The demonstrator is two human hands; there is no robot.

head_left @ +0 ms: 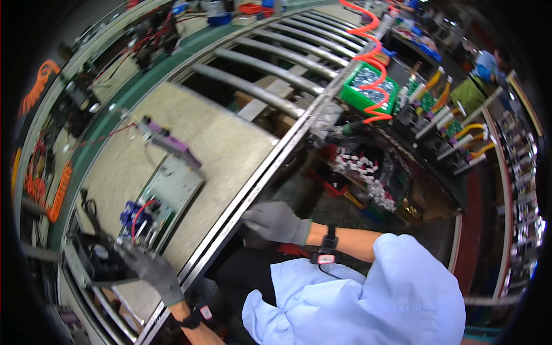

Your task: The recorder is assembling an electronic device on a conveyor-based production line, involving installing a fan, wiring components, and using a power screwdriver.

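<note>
My left hand (pixel 150 270), in a grey glove, lies with its fingers stretched out at the edge of a metal casing with a black fan (pixel 99 252); whether it grips the edge cannot be made out. Just beyond the fingers is an open grey metal case (pixel 175 181), with a blue part (pixel 135 214), a red wire and a green circuit board at its near end. A purple-and-grey part (pixel 172 144) lies against the far side of that case. My right hand (pixel 277 223), also gloved, is curled closed beside the metal rail (pixel 230 221); its fingertips and anything in them are hidden.
A pale board (pixel 221 135) lies on the conveyor, with bare rollers (pixel 247 86) beyond. A coiled orange air hose (pixel 376 63) hangs near a green bin (pixel 359 95) of small parts. At the right stands a rack of parts with yellow leads (pixel 443 98). Another person is in the background.
</note>
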